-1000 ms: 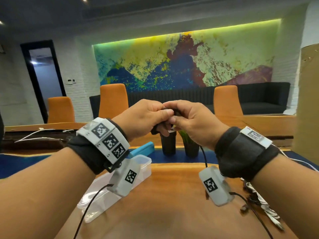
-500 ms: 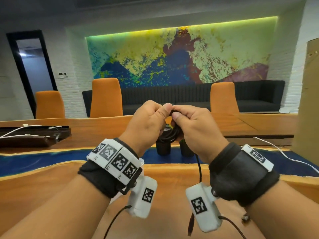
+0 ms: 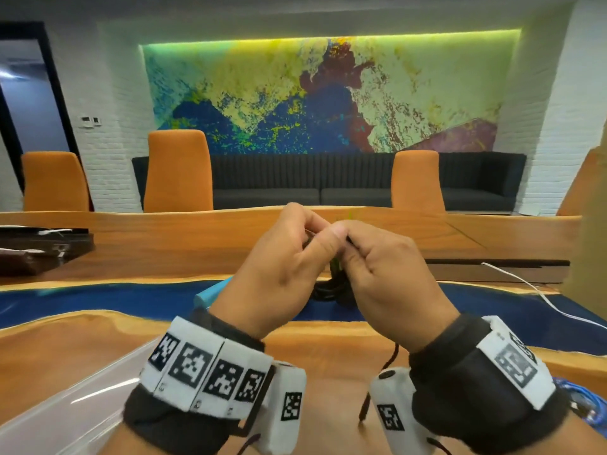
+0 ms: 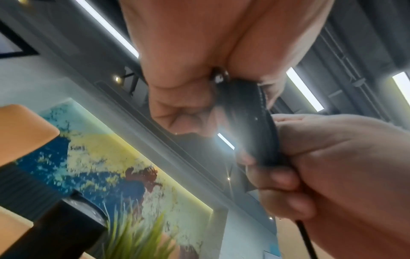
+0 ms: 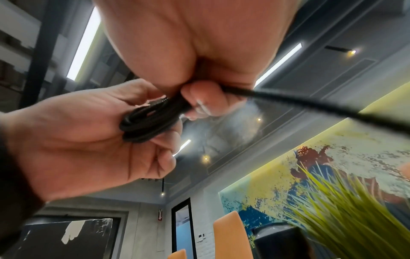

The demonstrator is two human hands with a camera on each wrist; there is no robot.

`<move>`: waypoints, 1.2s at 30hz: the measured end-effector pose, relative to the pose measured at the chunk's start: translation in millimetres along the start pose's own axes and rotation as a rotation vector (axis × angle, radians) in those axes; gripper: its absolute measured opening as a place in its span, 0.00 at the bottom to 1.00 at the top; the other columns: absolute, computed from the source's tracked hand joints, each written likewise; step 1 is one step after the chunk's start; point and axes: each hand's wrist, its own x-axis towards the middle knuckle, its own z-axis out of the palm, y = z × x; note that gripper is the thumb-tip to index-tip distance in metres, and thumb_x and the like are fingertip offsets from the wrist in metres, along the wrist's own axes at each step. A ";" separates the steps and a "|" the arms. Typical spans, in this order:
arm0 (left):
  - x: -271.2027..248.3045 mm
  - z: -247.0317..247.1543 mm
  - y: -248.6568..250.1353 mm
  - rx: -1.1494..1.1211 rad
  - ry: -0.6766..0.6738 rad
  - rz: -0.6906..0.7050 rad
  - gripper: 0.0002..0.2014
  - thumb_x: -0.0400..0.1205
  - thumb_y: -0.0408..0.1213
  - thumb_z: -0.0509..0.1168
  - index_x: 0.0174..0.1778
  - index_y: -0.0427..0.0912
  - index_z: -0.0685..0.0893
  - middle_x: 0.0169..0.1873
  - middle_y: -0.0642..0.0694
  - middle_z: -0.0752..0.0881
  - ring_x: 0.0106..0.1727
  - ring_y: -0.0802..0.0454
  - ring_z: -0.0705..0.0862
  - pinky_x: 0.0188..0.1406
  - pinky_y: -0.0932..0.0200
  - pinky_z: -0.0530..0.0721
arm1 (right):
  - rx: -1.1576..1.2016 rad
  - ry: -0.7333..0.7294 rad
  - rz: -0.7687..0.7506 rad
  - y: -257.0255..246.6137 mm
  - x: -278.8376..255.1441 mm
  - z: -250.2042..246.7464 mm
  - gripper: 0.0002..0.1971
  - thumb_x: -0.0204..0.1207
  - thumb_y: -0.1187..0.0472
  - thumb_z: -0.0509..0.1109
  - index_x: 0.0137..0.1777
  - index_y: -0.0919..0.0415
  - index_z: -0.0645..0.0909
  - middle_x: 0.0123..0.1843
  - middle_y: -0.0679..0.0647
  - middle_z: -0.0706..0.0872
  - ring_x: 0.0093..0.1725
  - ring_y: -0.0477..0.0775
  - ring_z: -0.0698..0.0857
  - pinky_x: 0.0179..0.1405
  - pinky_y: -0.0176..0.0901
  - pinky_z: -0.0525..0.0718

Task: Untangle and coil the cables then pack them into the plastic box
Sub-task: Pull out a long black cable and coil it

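Note:
Both hands meet above the wooden table [image 3: 197,339] and hold a black cable between them. My left hand [image 3: 315,238] grips the wound coil [image 5: 150,121] in its curled fingers. My right hand [image 3: 354,254] pinches the cable where a strand [image 5: 310,103] leaves the coil. Part of the coil [image 3: 328,287] shows under the hands, and its loose end [image 3: 377,382] hangs between my wrists. The left wrist view shows the coil [image 4: 250,122] pressed between both hands. The clear plastic box [image 3: 65,399] stands at the lower left, partly cut off.
A blue lid [image 3: 210,293] lies behind my left wrist. Black pots with a green plant [image 5: 343,201] stand just beyond the hands. A white cable [image 3: 542,297] trails at the right, and blue cables [image 3: 578,399] lie by my right wrist. Orange chairs line the far side.
Both hands have stayed together on the black cable and now sit lower and closer in the head view. The box has slid toward the lower left corner of the view.

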 end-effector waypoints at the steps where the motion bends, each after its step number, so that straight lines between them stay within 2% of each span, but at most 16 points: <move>1: -2.5 -0.6 -4.2 0.045 -0.041 0.006 0.08 0.86 0.49 0.63 0.56 0.50 0.78 0.44 0.55 0.85 0.41 0.64 0.82 0.39 0.62 0.83 | 0.007 -0.001 0.034 3.6 -1.3 1.3 0.10 0.86 0.59 0.60 0.54 0.54 0.83 0.42 0.43 0.85 0.43 0.44 0.82 0.41 0.43 0.82; 2: -4.0 -0.8 -7.9 0.104 -0.072 0.013 0.09 0.86 0.49 0.62 0.59 0.53 0.78 0.47 0.56 0.85 0.47 0.65 0.83 0.45 0.62 0.84 | -0.001 -0.004 0.067 7.6 -2.5 1.8 0.10 0.86 0.58 0.60 0.54 0.54 0.83 0.43 0.44 0.85 0.44 0.44 0.83 0.43 0.47 0.83; 4: -4.9 1.6 -11.3 0.258 -0.098 0.045 0.10 0.86 0.51 0.59 0.61 0.55 0.76 0.48 0.58 0.85 0.49 0.63 0.83 0.48 0.58 0.83 | -0.042 -0.002 0.108 13.7 -4.4 1.4 0.09 0.86 0.58 0.60 0.53 0.53 0.83 0.44 0.45 0.85 0.45 0.45 0.83 0.44 0.50 0.83; 7: -5.5 6.0 -7.4 0.485 -0.057 0.065 0.14 0.87 0.55 0.53 0.55 0.51 0.77 0.42 0.53 0.84 0.43 0.53 0.82 0.44 0.45 0.82 | -0.067 0.018 0.138 15.3 -5.2 0.8 0.09 0.85 0.56 0.60 0.54 0.52 0.83 0.44 0.44 0.85 0.45 0.44 0.82 0.44 0.48 0.83; 9: -6.3 6.1 -5.4 0.573 -0.017 0.056 0.16 0.86 0.56 0.50 0.50 0.50 0.77 0.38 0.52 0.82 0.39 0.50 0.80 0.40 0.42 0.82 | -0.056 0.021 0.128 12.8 -4.4 -1.1 0.09 0.86 0.57 0.61 0.56 0.52 0.83 0.45 0.44 0.86 0.46 0.45 0.83 0.44 0.49 0.84; 11: -6.4 4.5 -4.2 0.437 0.012 0.065 0.16 0.86 0.54 0.53 0.49 0.50 0.81 0.37 0.52 0.84 0.39 0.53 0.82 0.40 0.45 0.83 | -0.016 0.026 0.096 10.1 -2.6 -6.1 0.10 0.85 0.57 0.61 0.58 0.53 0.83 0.46 0.44 0.86 0.47 0.45 0.84 0.46 0.49 0.84; 14: -3.5 10.6 -4.8 -0.069 0.157 0.075 0.10 0.87 0.43 0.61 0.49 0.45 0.87 0.38 0.50 0.89 0.42 0.56 0.87 0.40 0.58 0.86 | 0.071 0.066 0.034 7.3 -2.6 -5.0 0.12 0.84 0.59 0.60 0.62 0.53 0.81 0.50 0.44 0.85 0.51 0.45 0.84 0.49 0.48 0.85; 15: -2.6 15.5 -5.9 -0.223 0.212 0.038 0.09 0.87 0.40 0.62 0.47 0.43 0.86 0.36 0.49 0.88 0.40 0.56 0.86 0.39 0.60 0.85 | 0.112 0.087 0.040 6.7 -4.3 0.7 0.12 0.84 0.60 0.60 0.63 0.53 0.81 0.51 0.44 0.85 0.52 0.45 0.84 0.51 0.49 0.85; 17: -1.9 27.8 -11.0 -0.496 0.270 -0.079 0.10 0.87 0.38 0.61 0.46 0.37 0.85 0.31 0.47 0.82 0.34 0.53 0.80 0.38 0.59 0.81 | 0.193 0.135 0.107 6.4 -10.4 19.0 0.13 0.84 0.59 0.59 0.64 0.53 0.80 0.53 0.45 0.85 0.54 0.44 0.84 0.53 0.52 0.85; 20: -2.2 36.7 -19.3 -0.685 0.263 -0.224 0.11 0.88 0.39 0.60 0.51 0.35 0.84 0.28 0.50 0.77 0.30 0.57 0.73 0.37 0.57 0.76 | 0.224 0.196 0.212 8.8 -19.5 44.3 0.15 0.84 0.56 0.56 0.65 0.53 0.80 0.54 0.45 0.85 0.54 0.43 0.83 0.55 0.50 0.85; 23: -2.9 33.1 -23.6 -0.604 0.266 -0.245 0.11 0.88 0.41 0.59 0.50 0.37 0.83 0.27 0.52 0.76 0.29 0.58 0.73 0.36 0.57 0.76 | 0.209 0.149 0.213 11.7 -19.5 43.7 0.13 0.85 0.57 0.57 0.64 0.51 0.79 0.52 0.43 0.85 0.53 0.42 0.83 0.53 0.50 0.85; 26: -2.8 26.2 -27.6 -0.286 0.226 -0.121 0.12 0.88 0.47 0.60 0.46 0.44 0.82 0.29 0.54 0.79 0.32 0.58 0.76 0.34 0.55 0.77 | 0.053 -0.022 0.151 16.2 -15.1 26.5 0.12 0.86 0.55 0.59 0.66 0.49 0.79 0.52 0.44 0.84 0.53 0.44 0.82 0.53 0.52 0.84; 28: -2.9 21.8 -26.1 -0.179 0.151 -0.075 0.11 0.87 0.49 0.59 0.46 0.49 0.82 0.32 0.56 0.81 0.34 0.59 0.79 0.36 0.54 0.79 | -0.043 -0.052 0.100 17.8 -12.6 16.9 0.16 0.86 0.52 0.58 0.70 0.50 0.76 0.57 0.47 0.83 0.56 0.47 0.81 0.56 0.53 0.83; 30: -3.5 17.0 -21.2 -0.168 0.106 -0.074 0.10 0.88 0.49 0.59 0.49 0.49 0.82 0.35 0.55 0.83 0.36 0.60 0.81 0.37 0.56 0.80 | 0.027 -0.046 0.048 17.4 -11.8 13.4 0.18 0.86 0.53 0.58 0.73 0.53 0.76 0.60 0.47 0.85 0.60 0.46 0.82 0.58 0.51 0.84; 33: -3.7 10.5 -15.8 -0.215 0.076 -0.068 0.10 0.86 0.49 0.62 0.53 0.46 0.81 0.34 0.53 0.83 0.35 0.60 0.81 0.36 0.60 0.79 | 0.142 -0.003 -0.003 11.5 -12.7 16.2 0.13 0.87 0.58 0.60 0.66 0.53 0.82 0.53 0.44 0.87 0.54 0.46 0.85 0.50 0.46 0.86; 36: -2.8 7.2 -11.4 -0.304 0.062 -0.115 0.08 0.87 0.41 0.63 0.56 0.41 0.79 0.34 0.48 0.86 0.36 0.57 0.82 0.38 0.60 0.82 | 0.170 0.087 0.032 10.6 -11.9 18.2 0.11 0.86 0.57 0.61 0.57 0.54 0.84 0.46 0.43 0.87 0.48 0.46 0.86 0.45 0.48 0.85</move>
